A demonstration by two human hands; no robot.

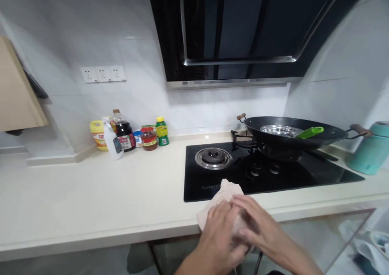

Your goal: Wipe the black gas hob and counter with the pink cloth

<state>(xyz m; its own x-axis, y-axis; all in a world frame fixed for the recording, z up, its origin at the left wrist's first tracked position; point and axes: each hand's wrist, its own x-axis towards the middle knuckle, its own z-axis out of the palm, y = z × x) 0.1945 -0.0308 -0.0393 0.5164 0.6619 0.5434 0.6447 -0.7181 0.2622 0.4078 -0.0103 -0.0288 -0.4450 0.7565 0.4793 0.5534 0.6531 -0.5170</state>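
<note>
Bottles (124, 135) at back of surface (91, 194). Left hand (217, 230): forearm slanting up-right from below, back of hand up, fingers close together, bent over pale cloth (225, 191); blurred, cannot tell if clamped. Cloth bunched at surface's front edge, tip overlapping stove (194, 178). Right hand (258, 220): forearm slanting up-left, fingers stretched toward left hand, thumb apart below; cannot tell if clamped on cloth. Wok (330, 134) behind, farther right.
</note>
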